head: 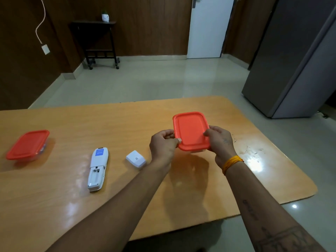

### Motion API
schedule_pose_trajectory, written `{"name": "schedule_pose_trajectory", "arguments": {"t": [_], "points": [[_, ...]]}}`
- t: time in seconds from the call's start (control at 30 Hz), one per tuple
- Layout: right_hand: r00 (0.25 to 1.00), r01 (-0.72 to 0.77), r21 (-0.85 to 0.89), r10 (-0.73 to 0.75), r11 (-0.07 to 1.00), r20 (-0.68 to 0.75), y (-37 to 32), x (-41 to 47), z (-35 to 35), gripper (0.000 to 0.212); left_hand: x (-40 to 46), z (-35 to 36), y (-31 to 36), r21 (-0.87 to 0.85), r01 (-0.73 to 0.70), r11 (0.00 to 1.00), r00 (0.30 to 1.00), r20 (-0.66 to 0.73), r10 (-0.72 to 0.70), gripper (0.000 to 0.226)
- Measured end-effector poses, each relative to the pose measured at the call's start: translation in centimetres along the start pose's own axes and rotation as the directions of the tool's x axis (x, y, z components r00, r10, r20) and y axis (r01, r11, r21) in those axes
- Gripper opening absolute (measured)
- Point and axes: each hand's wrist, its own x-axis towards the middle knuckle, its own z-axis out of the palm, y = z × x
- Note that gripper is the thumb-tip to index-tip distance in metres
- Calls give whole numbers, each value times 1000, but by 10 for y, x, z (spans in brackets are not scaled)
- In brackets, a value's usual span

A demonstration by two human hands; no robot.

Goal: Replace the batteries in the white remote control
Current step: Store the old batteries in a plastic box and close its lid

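wooden table (209, 188); both hands' fingers (168, 132) round red-lidded box (190, 130), white remote (98, 169) well left

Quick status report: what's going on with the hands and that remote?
Both hands, left hand, right hand, grip red-lidded box, lid on. White remote face down, battery bay open. Nothing in the way.

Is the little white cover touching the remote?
Apart. The head view shows bare table between the small white cover and the white remote.
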Motion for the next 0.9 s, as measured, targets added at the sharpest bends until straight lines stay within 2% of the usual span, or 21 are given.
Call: {"name": "schedule_pose_trajectory", "arguments": {"t": [0.13, 0.3, 0.43, 0.6, 0.73, 0.83, 0.9], "points": [[998, 36, -53, -39, 998, -41, 5, 36, -17, 40, 29, 39, 12, -37, 34, 999, 996, 80, -31, 47], [993, 45, -3, -45, 999, -108, -3, 118, -36, 35, 90, 104, 15, -43, 68, 997, 985, 161, -61, 52], [985, 53, -26, -57, 998, -160, -10, 192, -45, 27, 143, 159, 8, -88, 110, 990, 988, 117, -99, 43], [965, 31, -51, -43, 998, -259, -14, 272, -58, 22, 197, 221, 12, -93, 134, 987, 982, 146, -120, 23], [956, 21, -114, -53, 993, -287, -22, 321, -67, 15, 226, 259, 17, -69, 142, 987, 982, 139, -132, 22], [959, -5, -143, -36, 990, -280, -28, 344, -70, 26, 238, 276, 15, -46, 136, 990, 984, 124, -129, 20], [957, -16, -150, -28, 989, -290, -29, 355, -72, 26, 244, 284, 13, -40, 130, 991, 984, 124, -124, 19]]}}
